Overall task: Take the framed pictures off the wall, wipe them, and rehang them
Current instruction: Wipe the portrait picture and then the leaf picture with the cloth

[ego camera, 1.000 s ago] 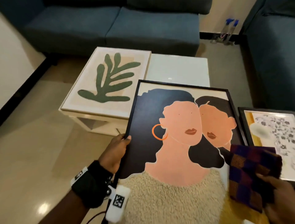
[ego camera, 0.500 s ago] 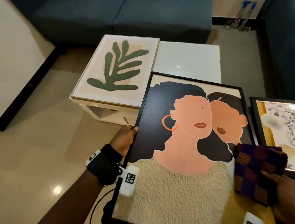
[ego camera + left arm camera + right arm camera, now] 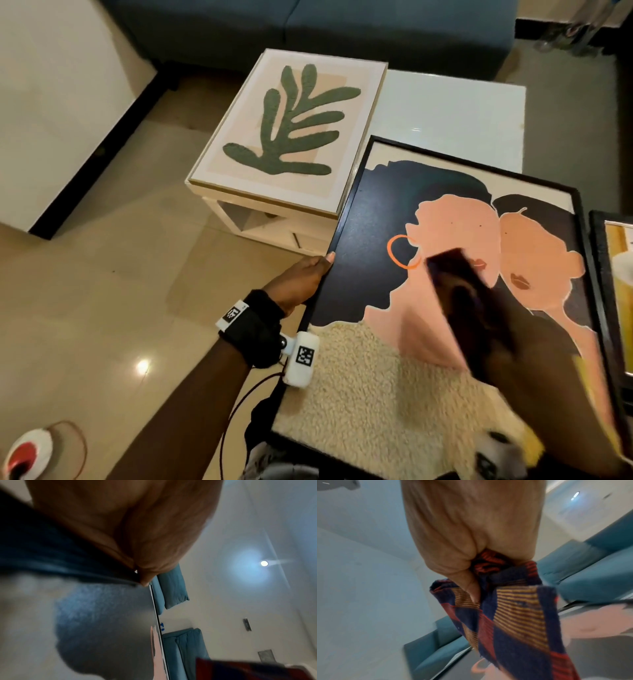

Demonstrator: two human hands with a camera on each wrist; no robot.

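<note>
Head view: the black-framed portrait of two women (image 3: 428, 308) leans against the white desk (image 3: 445, 113), left hand (image 3: 301, 284) gripping its edge, right hand (image 3: 471, 534) clutching a checked cloth (image 3: 513, 615) on the glass.

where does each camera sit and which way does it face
head: on the person's head, looking down at the portrait, leaf picture, table; both forearms, left hand show.
left wrist: under the left hand, looking up past the portrait's edge to sofa and ceiling.
right wrist: behind the right hand gripping the cloth.
All three share the portrait and cloth.
</note>
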